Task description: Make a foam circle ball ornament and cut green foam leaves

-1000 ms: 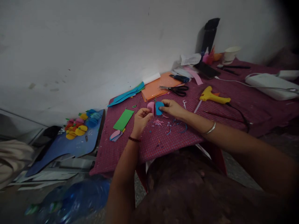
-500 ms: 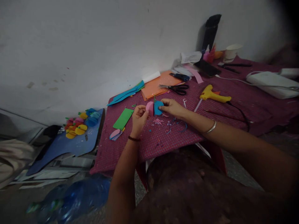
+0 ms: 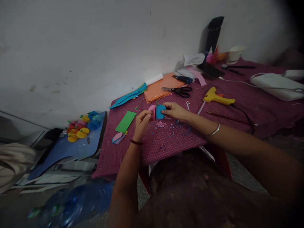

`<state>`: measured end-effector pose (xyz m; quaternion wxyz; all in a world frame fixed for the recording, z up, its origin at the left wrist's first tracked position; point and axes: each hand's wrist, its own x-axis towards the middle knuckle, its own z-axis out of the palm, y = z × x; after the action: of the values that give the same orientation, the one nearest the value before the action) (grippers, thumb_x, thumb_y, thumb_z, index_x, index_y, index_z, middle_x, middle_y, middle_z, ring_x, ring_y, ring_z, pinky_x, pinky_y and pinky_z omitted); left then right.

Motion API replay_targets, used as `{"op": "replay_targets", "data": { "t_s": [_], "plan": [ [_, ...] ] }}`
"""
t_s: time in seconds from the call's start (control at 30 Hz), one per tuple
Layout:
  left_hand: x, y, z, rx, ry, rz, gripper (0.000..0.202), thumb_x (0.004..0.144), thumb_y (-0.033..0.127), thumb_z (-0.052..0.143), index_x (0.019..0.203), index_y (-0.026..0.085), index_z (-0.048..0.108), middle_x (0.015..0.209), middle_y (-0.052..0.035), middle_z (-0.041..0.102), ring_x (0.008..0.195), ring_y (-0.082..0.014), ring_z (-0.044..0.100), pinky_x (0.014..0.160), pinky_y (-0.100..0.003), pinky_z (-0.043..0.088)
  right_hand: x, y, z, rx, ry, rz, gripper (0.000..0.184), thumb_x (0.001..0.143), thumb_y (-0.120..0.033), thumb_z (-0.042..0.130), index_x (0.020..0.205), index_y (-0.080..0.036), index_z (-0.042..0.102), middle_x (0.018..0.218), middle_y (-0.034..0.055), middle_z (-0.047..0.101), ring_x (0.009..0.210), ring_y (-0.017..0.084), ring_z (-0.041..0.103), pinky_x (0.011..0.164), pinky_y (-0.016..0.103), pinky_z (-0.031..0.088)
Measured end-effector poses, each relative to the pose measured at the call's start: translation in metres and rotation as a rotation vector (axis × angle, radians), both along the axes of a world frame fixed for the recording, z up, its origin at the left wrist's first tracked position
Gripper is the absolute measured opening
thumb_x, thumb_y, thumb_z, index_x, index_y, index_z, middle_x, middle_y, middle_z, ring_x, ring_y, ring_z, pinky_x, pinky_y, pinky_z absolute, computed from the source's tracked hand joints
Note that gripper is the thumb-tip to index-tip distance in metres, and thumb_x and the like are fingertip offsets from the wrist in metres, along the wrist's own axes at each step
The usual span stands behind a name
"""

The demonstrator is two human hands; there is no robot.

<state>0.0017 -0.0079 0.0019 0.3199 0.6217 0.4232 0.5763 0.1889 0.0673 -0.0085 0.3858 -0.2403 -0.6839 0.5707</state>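
Observation:
Above the checked cloth, both hands meet at a folded paper craft [image 3: 159,112] with a pink half on the left, a blue half on the right and a small green stem on top. My right hand [image 3: 176,111] pinches the blue half, thumb on its face. At the pink half, my left hand [image 3: 142,123] is closed, thumb against forefinger at the edge. Below lie small pink paper scraps [image 3: 161,124]. Left of my left hand are a green paper strip [image 3: 125,122] and a small stack of rounded paper cutouts [image 3: 117,137].
Black scissors [image 3: 181,91] rest by orange sheets [image 3: 156,90]. A yellow glue gun [image 3: 218,96] lies at right, near a phone [image 3: 211,70] and white device [image 3: 276,85]. Finished paper fruits [image 3: 83,132] sit on a blue board [image 3: 82,148]; water bottles [image 3: 83,202] lie below.
My left fingers have shifted slightly over the pink half, which shows less of its face. The right hand keeps its pinch on the blue half.

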Motion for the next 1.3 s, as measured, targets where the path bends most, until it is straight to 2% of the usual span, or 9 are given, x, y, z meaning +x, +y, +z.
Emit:
{"op": "replay_targets", "data": {
  "t_s": [0.2, 0.5, 0.67, 0.77, 0.83, 0.9, 0.97, 1.1, 1.3],
  "plan": [
    [0.005, 0.001, 0.004, -0.014, -0.021, -0.028, 0.032, 0.064, 0.042, 0.079, 0.073, 0.019, 0.059, 0.063, 0.0045, 0.053, 0.055, -0.0078, 0.047, 0.054, -0.022, 0.039, 0.001, -0.002, 0.002, -0.009, 0.010, 0.028, 0.032, 0.072, -0.044, 0.070, 0.073, -0.019, 0.050, 0.057, -0.0060, 0.049, 0.047, 0.009, 0.041, 0.044, 0.022, 0.029],
    [0.001, 0.005, -0.002, -0.072, -0.049, -0.032, 0.037, 0.070, 0.053, 0.071, 0.071, 0.019, 0.058, 0.059, 0.0043, 0.053, 0.053, -0.0082, 0.048, 0.053, -0.022, 0.041, 0.001, -0.003, 0.003, 0.014, -0.008, 0.035, 0.029, 0.073, -0.042, 0.067, 0.074, -0.019, 0.051, 0.061, -0.0050, 0.049, 0.050, 0.009, 0.041, 0.047, 0.023, 0.031],
    [-0.001, 0.010, -0.005, -0.055, 0.022, 0.055, 0.034, 0.083, 0.051, 0.059, 0.071, 0.019, 0.058, 0.061, 0.0027, 0.052, 0.055, -0.0097, 0.046, 0.054, -0.023, 0.040, 0.001, 0.000, 0.002, 0.228, -0.078, -0.077, 0.025, 0.077, -0.042, 0.059, 0.072, -0.019, 0.050, 0.061, -0.0033, 0.048, 0.056, 0.012, 0.044, 0.052, 0.025, 0.034],
    [-0.002, 0.013, -0.004, 0.005, 0.075, 0.151, 0.027, 0.077, 0.042, 0.069, 0.066, 0.019, 0.060, 0.069, 0.0001, 0.053, 0.066, -0.0123, 0.049, 0.062, -0.025, 0.040, 0.001, 0.000, 0.004, 0.347, -0.086, -0.199, 0.019, 0.074, -0.031, 0.060, 0.065, -0.019, 0.048, 0.065, -0.0018, 0.047, 0.065, 0.014, 0.045, 0.062, 0.027, 0.035],
    [-0.002, 0.013, -0.003, 0.106, 0.165, 0.282, 0.023, 0.073, 0.031, 0.073, 0.058, 0.019, 0.059, 0.072, -0.0007, 0.052, 0.072, -0.0139, 0.048, 0.065, -0.026, 0.038, 0.002, -0.002, 0.005, 0.443, -0.112, -0.235, 0.015, 0.073, -0.024, 0.060, 0.063, -0.019, 0.050, 0.068, -0.0003, 0.048, 0.070, 0.015, 0.045, 0.067, 0.028, 0.035],
    [-0.002, 0.011, -0.003, 0.197, 0.263, 0.383, 0.024, 0.074, 0.022, 0.071, 0.054, 0.019, 0.058, 0.068, -0.0001, 0.048, 0.070, -0.0143, 0.046, 0.064, -0.026, 0.035, 0.003, -0.004, 0.006, 0.573, -0.158, -0.232, 0.010, 0.076, -0.022, 0.059, 0.067, -0.019, 0.056, 0.073, 0.0013, 0.050, 0.072, 0.016, 0.047, 0.069, 0.029, 0.036],
    [-0.003, 0.010, -0.003, 0.225, 0.295, 0.388, 0.024, 0.076, 0.017, 0.066, 0.054, 0.019, 0.057, 0.064, 0.0011, 0.046, 0.067, -0.0140, 0.044, 0.063, -0.026, 0.033, 0.004, -0.007, 0.006, 0.667, -0.172, -0.188, 0.009, 0.080, -0.024, 0.057, 0.075, -0.019, 0.061, 0.080, 0.0035, 0.054, 0.078, 0.018, 0.051, 0.072, 0.031, 0.038],
    [-0.005, 0.013, -0.007, 0.207, 0.254, 0.358, 0.020, 0.077, 0.018, 0.066, 0.059, 0.019, 0.057, 0.064, 0.0020, 0.048, 0.067, -0.0135, 0.044, 0.065, -0.026, 0.034, 0.005, -0.011, 0.008, 0.680, -0.107, -0.105, 0.020, 0.087, -0.032, 0.054, 0.075, -0.018, 0.062, 0.089, 0.0066, 0.056, 0.090, 0.020, 0.055, 0.082, 0.034, 0.041],
    [-0.005, 0.019, -0.013, 0.115, 0.181, 0.305, 0.023, 0.082, 0.027, 0.059, 0.064, 0.019, 0.049, 0.059, 0.0053, 0.045, 0.055, -0.0096, 0.039, 0.056, -0.023, 0.032, 0.002, -0.014, 0.008, 0.609, -0.061, -0.067, 0.026, 0.084, -0.033, 0.056, 0.063, -0.018, 0.051, 0.089, 0.0066, 0.058, 0.087, 0.018, 0.055, 0.080, 0.033, 0.042]
  ]
}}
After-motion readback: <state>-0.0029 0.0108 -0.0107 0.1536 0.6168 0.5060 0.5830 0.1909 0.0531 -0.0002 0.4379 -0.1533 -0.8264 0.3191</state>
